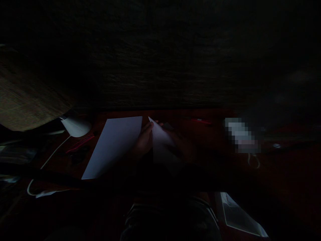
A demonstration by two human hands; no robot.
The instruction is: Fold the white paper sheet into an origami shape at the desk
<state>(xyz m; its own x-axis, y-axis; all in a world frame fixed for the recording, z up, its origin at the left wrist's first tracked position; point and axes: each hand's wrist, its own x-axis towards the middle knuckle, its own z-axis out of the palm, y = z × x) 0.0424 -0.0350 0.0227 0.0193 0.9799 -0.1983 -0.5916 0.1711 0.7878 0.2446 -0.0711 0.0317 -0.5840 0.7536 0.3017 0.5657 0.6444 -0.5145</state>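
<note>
folding step, we judge: left hand [143, 142] fingers [151, 126] pinch flap of white paper sheet [112, 147]; right hand [179, 144] fingers unreadable; next needs edges aligned.

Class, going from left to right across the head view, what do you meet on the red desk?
White lamp → flat sheet → left hand → folded sheet → red item. The rest is too dark to place.

dark room | left hand [144, 142] pinches folded paper [160, 135] | flat white sheet [114, 144] just beside it | red table [213, 142] underneath | white lamp [75, 126] at left
</note>
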